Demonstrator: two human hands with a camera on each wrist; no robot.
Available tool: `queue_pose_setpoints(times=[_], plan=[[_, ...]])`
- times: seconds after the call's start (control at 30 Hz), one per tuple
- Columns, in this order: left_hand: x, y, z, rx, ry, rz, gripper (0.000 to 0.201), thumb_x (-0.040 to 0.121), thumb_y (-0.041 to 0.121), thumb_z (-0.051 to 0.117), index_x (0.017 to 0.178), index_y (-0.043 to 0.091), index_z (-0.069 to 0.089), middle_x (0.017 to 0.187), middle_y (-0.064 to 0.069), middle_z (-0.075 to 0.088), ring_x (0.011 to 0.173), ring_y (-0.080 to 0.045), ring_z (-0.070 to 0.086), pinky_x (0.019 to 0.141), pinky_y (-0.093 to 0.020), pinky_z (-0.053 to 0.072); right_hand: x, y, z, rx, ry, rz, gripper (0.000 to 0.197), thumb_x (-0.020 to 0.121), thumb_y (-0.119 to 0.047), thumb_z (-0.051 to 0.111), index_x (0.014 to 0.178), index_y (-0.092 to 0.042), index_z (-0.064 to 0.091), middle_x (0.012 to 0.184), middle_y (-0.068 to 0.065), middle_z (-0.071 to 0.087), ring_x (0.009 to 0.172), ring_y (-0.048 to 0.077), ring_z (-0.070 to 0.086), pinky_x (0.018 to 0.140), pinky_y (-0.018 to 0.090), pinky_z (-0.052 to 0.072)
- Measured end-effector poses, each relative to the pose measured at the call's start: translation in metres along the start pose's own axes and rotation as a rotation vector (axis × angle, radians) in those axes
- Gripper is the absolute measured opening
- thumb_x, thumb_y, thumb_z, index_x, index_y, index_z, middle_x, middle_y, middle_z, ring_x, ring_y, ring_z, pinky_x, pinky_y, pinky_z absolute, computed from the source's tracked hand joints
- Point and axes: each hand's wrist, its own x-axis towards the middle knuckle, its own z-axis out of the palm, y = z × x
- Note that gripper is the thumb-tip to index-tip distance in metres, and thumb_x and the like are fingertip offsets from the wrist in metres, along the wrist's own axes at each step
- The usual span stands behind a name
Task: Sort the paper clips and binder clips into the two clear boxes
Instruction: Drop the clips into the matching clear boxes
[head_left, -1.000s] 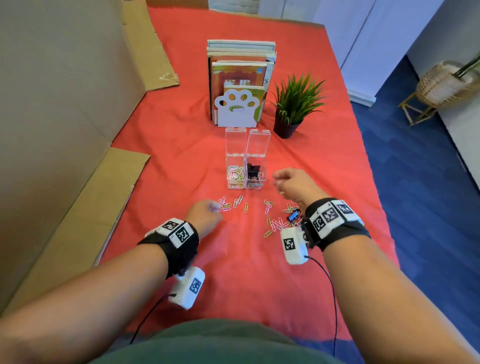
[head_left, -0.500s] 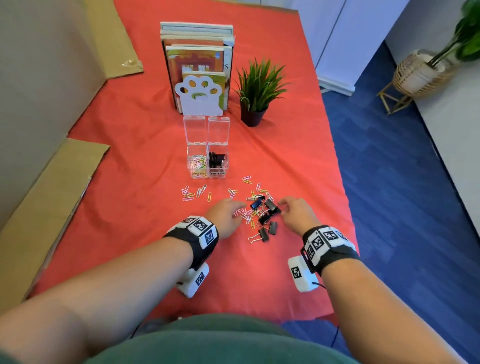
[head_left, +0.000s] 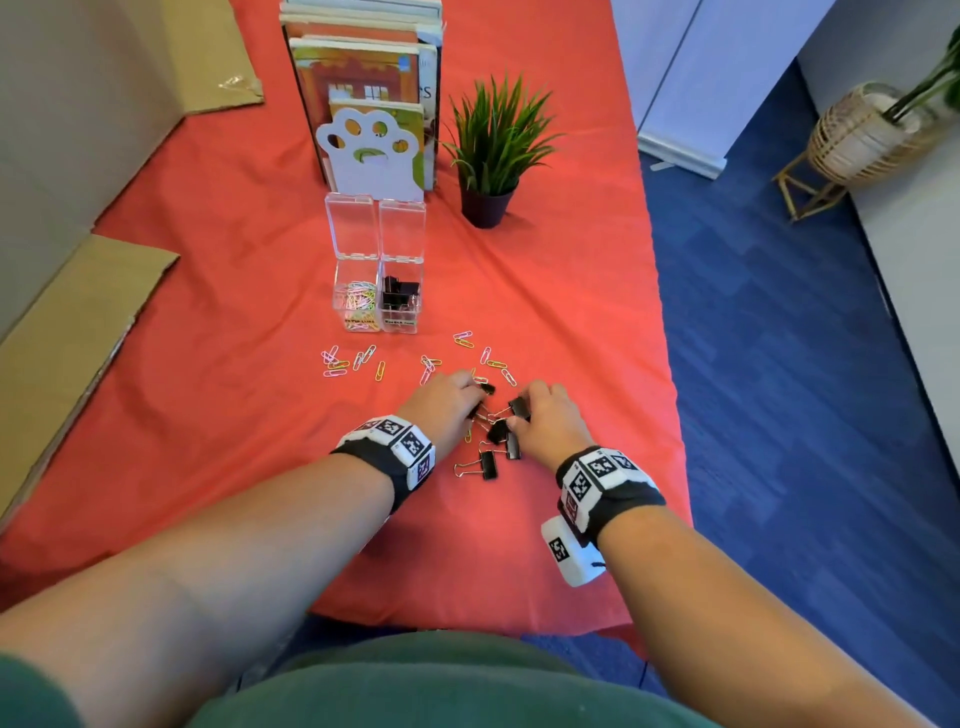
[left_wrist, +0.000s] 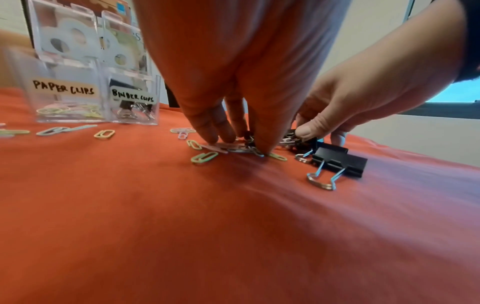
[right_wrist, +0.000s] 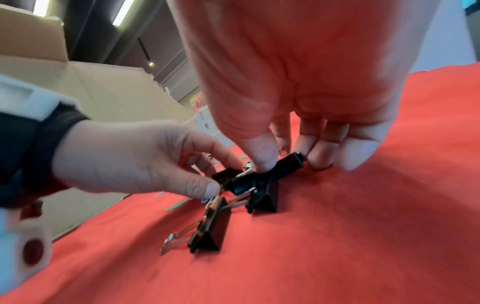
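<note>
My right hand (head_left: 550, 415) has its thumb and fingers narrowed onto a black binder clip (right_wrist: 288, 162) in the pile on the red cloth (head_left: 234, 415). My left hand (head_left: 447, 402) pinches a second binder clip (right_wrist: 225, 176) just left of it. The clear boxes (head_left: 358, 323) stand farther off, with loose paper clips (head_left: 363, 358) lying between.

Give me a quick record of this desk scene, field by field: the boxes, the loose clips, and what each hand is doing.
paper clip box: open, left of the pair, coloured clips inside
binder clip box: open, right, black clips inside
loose paper clips: scattered on red cloth before the boxes
loose binder clips: clustered between the hands
left hand: pinches a binder clip
right hand: pinches another binder clip
</note>
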Motion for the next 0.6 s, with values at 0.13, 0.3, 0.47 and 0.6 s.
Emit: queue_pose_setpoints(times=[0.13,0.3,0.47,0.6], plan=[[0.0,-0.003,0.002,-0.06,0.023,-0.07,0.04,0.081,0.016,0.062,0.12,0.012,0.055,0.114,-0.011,0.053,0.109,-0.03,0.052,0.092,-0.043,0.046,0.003,0.007,-0.005,0.119,-0.018,0.022,0.032,0.08,-0.026,0.063,0.108,-0.015,0.051,0.112,0.013,0.051,0.099,0.031,0.057,0.092,0.04,0.048],[-0.006,-0.011,-0.001,-0.231,0.083,-0.175,0.042,0.073,0.021,0.073,0.112,0.016,0.059,0.108,-0.007,0.054,0.102,-0.024,0.055,0.092,-0.032,0.044,0.012,0.007,-0.01,0.25,0.025,0.035,0.019,0.084,-0.006,0.049,0.1,-0.009,0.058,0.089,0.005,0.059,0.083,0.022,0.055,0.073,0.024,0.04],[-0.018,-0.015,-0.013,-0.577,0.124,-0.331,0.039,0.068,0.015,0.077,0.104,0.02,0.062,0.103,-0.002,0.052,0.085,-0.019,0.062,0.079,-0.027,0.05,0.014,0.007,-0.009,0.096,-0.132,-0.06,0.057,0.076,0.002,0.05,0.124,-0.029,0.051,0.118,0.008,0.052,0.109,0.027,0.053,0.095,0.035,0.047],[-0.029,-0.014,-0.016,-1.091,0.127,-0.5,0.039,0.069,-0.008,0.063,0.086,0.027,0.061,0.091,-0.006,0.058,0.072,-0.019,0.055,0.065,-0.031,0.049,0.002,0.011,-0.003,-0.053,-0.166,-0.179,0.057,0.074,-0.004,0.06,0.126,-0.028,0.052,0.119,0.006,0.04,0.109,0.026,0.042,0.094,0.028,0.039]])
